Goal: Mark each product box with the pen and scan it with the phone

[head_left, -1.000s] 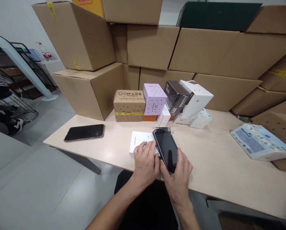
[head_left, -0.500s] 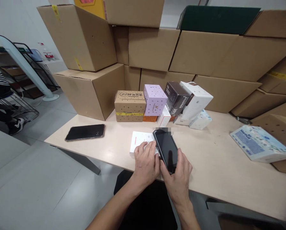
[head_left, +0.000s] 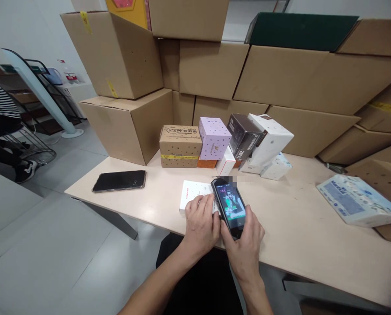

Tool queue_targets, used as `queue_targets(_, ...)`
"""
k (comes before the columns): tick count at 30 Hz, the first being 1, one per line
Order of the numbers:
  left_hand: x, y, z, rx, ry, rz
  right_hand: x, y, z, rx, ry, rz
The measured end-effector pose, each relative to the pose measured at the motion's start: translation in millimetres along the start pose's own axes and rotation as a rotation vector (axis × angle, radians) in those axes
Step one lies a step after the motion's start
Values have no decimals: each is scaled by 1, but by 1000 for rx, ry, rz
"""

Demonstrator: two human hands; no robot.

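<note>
In the head view, my right hand (head_left: 246, 236) grips a black smartphone (head_left: 231, 205), thumb on its left edge and fingers along its right. The phone is tilted, and its screen is lit with a colourful picture and a clock. Closed over the near right part of a small white box (head_left: 193, 190) is my left hand (head_left: 200, 223). Its fingertips also meet the phone's left edge. The box lies on the table with small red lettering on top; its near right part is mostly hidden under the hand.
Another dark phone (head_left: 119, 180) lies on the table (head_left: 297, 218) at left. Small cartons, including a lilac box (head_left: 214, 138) and a brown box (head_left: 180, 146), stand behind my hands. Large cardboard boxes (head_left: 211, 70) wall the back. A tissue pack (head_left: 356, 199) is at right. A person (head_left: 0, 105) sits far left.
The held phone's screen has gone from black to lit. Both hands keep their hold, and the view has shifted slightly.
</note>
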State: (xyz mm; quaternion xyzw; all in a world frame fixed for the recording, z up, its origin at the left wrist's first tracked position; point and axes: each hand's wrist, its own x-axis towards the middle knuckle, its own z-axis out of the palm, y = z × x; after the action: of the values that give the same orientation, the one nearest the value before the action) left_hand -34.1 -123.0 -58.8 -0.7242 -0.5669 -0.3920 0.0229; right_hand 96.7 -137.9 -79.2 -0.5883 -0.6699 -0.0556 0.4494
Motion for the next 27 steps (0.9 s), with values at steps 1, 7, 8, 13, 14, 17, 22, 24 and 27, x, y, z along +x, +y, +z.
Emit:
queue_targets(1, 0, 0, 0, 1, 1, 1, 0, 0, 0, 5, -2, 3)
queue_targets(7, -2, -2, 3, 25, 27, 27, 3, 6, -8, 22, -6, 65)
queue_targets(8, -2, -2, 3, 27, 29, 29, 5, 10, -12, 12, 6, 80)
queue_targets(13, -2, -3, 3, 15, 25, 41, 15, 44, -38, -134, 91, 164)
queue_targets(14, -3, -3, 3, 14, 28, 44, 16, 53, -43, -180, 93, 182)
queue_targets(17, -3, -3, 3, 18, 36, 58, 15, 78, -54, -313, 46, 242)
queue_targets(22, -3, -4, 4, 16, 43, 75, 8, 97, -56, -416, -35, 267)
queue_targets(24, -3, -4, 4, 9, 46, 70, 5, 97, -54, -437, -78, 258)
queue_targets(27, -3, -3, 3, 1, 48, 68, 5, 92, -54, -497, -146, 242)
